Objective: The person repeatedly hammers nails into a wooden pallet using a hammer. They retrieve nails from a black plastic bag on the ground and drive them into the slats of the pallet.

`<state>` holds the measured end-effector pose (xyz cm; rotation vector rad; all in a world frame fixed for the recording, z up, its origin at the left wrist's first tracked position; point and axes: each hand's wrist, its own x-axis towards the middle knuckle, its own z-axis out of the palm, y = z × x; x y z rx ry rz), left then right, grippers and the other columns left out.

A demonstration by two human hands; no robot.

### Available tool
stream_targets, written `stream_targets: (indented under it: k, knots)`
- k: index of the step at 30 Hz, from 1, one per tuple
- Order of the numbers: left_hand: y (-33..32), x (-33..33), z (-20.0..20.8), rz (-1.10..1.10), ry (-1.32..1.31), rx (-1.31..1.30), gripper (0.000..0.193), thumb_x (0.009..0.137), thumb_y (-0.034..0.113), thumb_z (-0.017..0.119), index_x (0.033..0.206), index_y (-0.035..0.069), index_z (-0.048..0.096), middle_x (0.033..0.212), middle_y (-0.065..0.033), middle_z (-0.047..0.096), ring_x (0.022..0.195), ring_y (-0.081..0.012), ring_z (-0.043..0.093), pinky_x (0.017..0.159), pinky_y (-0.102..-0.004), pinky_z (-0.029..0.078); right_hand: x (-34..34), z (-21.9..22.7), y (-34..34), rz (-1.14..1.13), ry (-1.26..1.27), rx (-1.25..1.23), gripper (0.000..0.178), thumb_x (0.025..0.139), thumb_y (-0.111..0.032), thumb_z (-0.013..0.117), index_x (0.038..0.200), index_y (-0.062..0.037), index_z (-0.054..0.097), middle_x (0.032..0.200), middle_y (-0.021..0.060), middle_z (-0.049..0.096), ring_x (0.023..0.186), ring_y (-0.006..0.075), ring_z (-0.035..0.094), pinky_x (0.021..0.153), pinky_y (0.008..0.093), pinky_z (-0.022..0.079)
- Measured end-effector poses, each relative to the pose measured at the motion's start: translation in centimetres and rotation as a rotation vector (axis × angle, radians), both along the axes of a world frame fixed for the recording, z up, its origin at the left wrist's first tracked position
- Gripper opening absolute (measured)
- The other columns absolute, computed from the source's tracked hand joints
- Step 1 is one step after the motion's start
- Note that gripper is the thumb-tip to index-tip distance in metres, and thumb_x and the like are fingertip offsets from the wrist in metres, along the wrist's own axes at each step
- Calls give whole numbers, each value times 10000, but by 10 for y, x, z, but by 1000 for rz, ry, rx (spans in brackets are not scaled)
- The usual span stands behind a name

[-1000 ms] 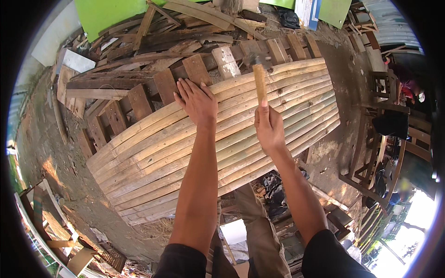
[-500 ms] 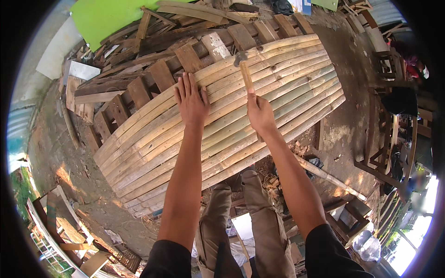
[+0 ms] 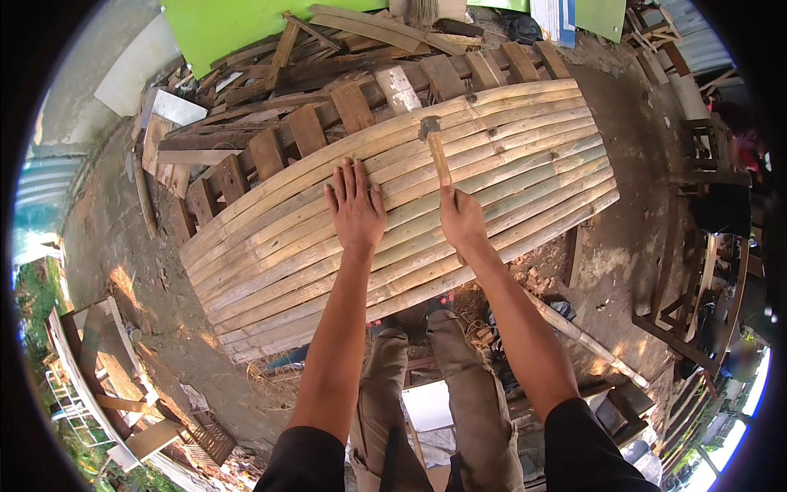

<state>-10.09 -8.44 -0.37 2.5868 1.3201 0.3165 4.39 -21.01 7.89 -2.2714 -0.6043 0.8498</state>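
Observation:
A panel of long split-bamboo slats lies across the middle of the view, its slats side by side with narrow gaps between. Flat on the upper slats rests my left hand, fingers stretched toward the far edge and holding nothing. My right hand is closed around the wooden handle of a hammer. The dark hammer head is over the far slats, to the right of my left hand; whether it touches the bamboo I cannot tell. The handle's lower end shows below my fist.
Wooden planks stick out past the panel's far edge, with a heap of scrap timber behind them. A pole lies on the ground at the near right. Wooden furniture frames stand at the right. My legs are at the near edge.
The panel and surroundings sit slightly lower and to the right in the view. My left hand has shifted nearer, off the far edge slat. The hammer stays in my right hand.

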Motion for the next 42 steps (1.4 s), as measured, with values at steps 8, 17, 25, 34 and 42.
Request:
stream_targets:
  k: [8,17,25,34,42]
  knots:
    - [2,5,3,5,-15,4,599,1064,373,361,1600,109,313,1672,-98,280,1555,-303,209,1268,-506,125,25,-15,10,-18,-10,45,647,1092,-512,376,792,19,592,603,112,523,567,233,525,557,406,428]
    - [-81,-64,14,-311,3,-53,748,1027,474,465,1575,-7,295,1654,-198,270,1551,-343,212,1254,-554,116,-34,-14,-110,81,-389,188,316,995,-153,621,1215,71,593,929,270,644,854,475,645,753,516,502]
    - [-102,-81,11,-456,-2,12,740,1032,485,455,1579,11,303,1646,-200,286,1544,-347,232,1245,-557,128,-6,-46,-124,299,-744,164,377,962,-61,598,1305,86,545,1169,260,546,1083,450,571,914,503,484]
    - [-133,-93,1,-605,-40,100,667,1055,466,436,1581,70,326,1646,-130,324,1533,-304,274,1251,-524,156,-28,-74,-137,122,-1013,184,461,899,-74,661,1333,23,540,1248,222,534,1223,408,511,979,516,427]
    - [-143,-105,22,-458,-86,-240,572,1058,439,470,1466,41,515,1485,-167,533,1400,-314,479,1186,-449,322,-87,-45,-249,291,-639,811,257,928,-1,605,1183,21,634,1094,216,661,956,380,675,817,427,549]
